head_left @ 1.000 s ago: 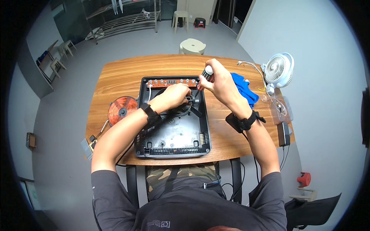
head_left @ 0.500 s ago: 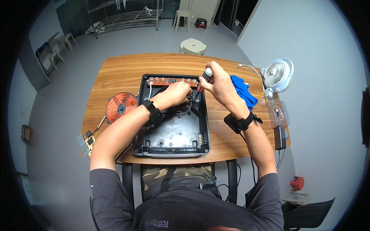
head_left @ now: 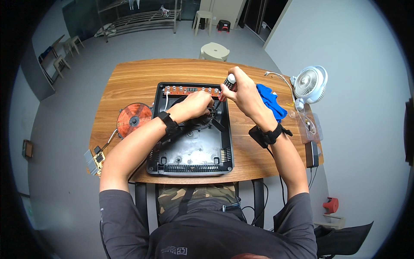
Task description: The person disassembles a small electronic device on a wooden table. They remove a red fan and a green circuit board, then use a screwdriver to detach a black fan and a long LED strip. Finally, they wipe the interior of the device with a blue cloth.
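Note:
An opened black induction cooker housing point(head_left: 189, 149) lies in front of me, with an orange strip circuit board point(head_left: 189, 90) along its far edge. My right hand point(head_left: 242, 93) is closed round the handle of a screwdriver point(head_left: 228, 84). The screwdriver slants down and left, its shaft reaching toward a black cooling fan point(head_left: 217, 123) inside the housing. My left hand point(head_left: 196, 106) rests over the fan with its fingers bent and pressed together close to the screwdriver's lower end. Whatever those fingers hold is hidden, and so is the screwdriver's tip.
Left of the housing lies a copper-coloured coil point(head_left: 134, 121), with a circuit board bearing a heat sink point(head_left: 95, 162) nearer me. On the right are a blue cloth point(head_left: 271, 102), a small white fan point(head_left: 309, 83), a clear plastic box point(head_left: 317, 125) and a black power adapter point(head_left: 311, 154).
The whole view has shifted very slightly. Both hands and the screwdriver keep almost the same place over the fan.

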The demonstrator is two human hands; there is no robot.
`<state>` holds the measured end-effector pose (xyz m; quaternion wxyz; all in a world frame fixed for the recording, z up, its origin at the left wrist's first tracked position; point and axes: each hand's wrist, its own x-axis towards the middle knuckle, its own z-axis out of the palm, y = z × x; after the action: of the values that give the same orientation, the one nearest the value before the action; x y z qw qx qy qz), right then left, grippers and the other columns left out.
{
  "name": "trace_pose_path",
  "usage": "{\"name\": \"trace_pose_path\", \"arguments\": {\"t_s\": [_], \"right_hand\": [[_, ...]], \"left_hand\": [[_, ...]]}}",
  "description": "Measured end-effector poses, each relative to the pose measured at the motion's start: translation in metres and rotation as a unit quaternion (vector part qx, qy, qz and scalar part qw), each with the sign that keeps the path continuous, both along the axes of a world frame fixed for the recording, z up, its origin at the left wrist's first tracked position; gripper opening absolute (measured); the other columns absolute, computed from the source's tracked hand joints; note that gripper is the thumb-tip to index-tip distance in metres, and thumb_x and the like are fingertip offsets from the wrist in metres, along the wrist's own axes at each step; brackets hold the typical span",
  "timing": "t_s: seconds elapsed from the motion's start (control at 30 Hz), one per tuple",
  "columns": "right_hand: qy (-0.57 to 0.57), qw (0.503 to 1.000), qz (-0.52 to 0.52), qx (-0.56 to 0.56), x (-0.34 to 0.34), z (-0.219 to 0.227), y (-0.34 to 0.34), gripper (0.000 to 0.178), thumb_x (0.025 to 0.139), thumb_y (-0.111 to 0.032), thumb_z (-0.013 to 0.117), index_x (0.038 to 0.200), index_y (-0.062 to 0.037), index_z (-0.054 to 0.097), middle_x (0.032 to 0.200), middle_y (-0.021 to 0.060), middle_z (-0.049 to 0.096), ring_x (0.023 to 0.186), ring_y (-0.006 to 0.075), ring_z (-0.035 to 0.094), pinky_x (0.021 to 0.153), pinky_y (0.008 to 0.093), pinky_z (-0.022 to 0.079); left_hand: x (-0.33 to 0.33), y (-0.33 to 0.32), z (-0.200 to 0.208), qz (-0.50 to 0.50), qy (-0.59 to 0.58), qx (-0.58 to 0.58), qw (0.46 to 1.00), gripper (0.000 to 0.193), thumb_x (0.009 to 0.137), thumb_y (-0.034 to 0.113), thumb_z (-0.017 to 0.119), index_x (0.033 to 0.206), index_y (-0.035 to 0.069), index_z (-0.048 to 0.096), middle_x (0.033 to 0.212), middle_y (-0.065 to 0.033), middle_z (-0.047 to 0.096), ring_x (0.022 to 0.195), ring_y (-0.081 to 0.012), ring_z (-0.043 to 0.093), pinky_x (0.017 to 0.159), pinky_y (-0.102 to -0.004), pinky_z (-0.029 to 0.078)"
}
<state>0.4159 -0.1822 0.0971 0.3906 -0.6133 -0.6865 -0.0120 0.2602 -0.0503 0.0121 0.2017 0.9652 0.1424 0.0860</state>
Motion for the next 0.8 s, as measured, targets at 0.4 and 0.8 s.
{"name": "trace_pose_path", "arguments": {"t_s": [0.4,0.8], "right_hand": [[-0.013,1.000,-0.004,0.005,-0.001,0.002,0.000,0.036,0.088,-0.016,0.076,0.106,-0.0010,0.049,0.088,0.0180,0.057,0.073,0.0315,0.063,0.067,0.0427,0.051],[-0.169,0.982,-0.055,-0.066,-0.001,0.021,0.004,0.040,0.093,-0.038,0.071,0.097,-0.0011,0.056,0.077,0.0186,0.066,0.072,0.0378,0.068,0.065,0.0447,0.055]], "left_hand": [[0.001,0.000,-0.001,-0.006,-0.005,0.010,1.000,0.026,0.072,0.007,0.084,0.096,0.000,0.075,0.098,-0.0164,0.073,0.097,-0.0361,0.070,0.085,-0.0446,0.056],[0.002,-0.001,0.004,-0.008,0.004,0.008,1.000,0.026,0.074,0.008,0.083,0.097,0.000,0.075,0.097,-0.0174,0.075,0.096,-0.0354,0.071,0.085,-0.0430,0.057]]}}
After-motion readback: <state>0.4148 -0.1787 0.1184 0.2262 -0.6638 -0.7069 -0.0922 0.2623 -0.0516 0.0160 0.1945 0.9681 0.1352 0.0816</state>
